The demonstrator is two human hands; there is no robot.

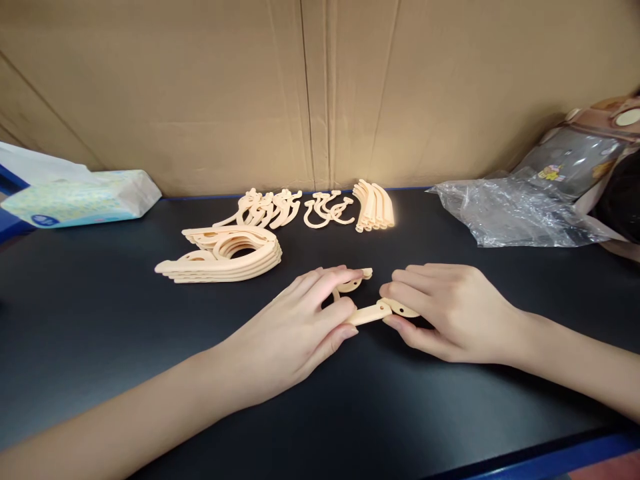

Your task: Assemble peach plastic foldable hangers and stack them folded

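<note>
My left hand (315, 320) is closed on a cream plastic folding hanger piece (370, 313), its fingers covering much of the curved part. In my right hand (450, 310), closed too, is a hanger arm (401, 309) with small holes, pinched between thumb and fingers and mostly hidden. The two pieces meet end to end between my hands, just above the black table. Whether they are joined I cannot tell. Beyond my left hand lies a neat stack of cream folding hangers (250, 267).
Along the back lie a pile of curved hanger parts (267, 210), several loose hooks (327, 210) and a bundle of hanger arms (373, 207). A tissue pack (100, 197) sits at left. Crumpled clear plastic (510, 210) and a clear bottle (565, 160) are at right, before a cardboard wall (200, 93).
</note>
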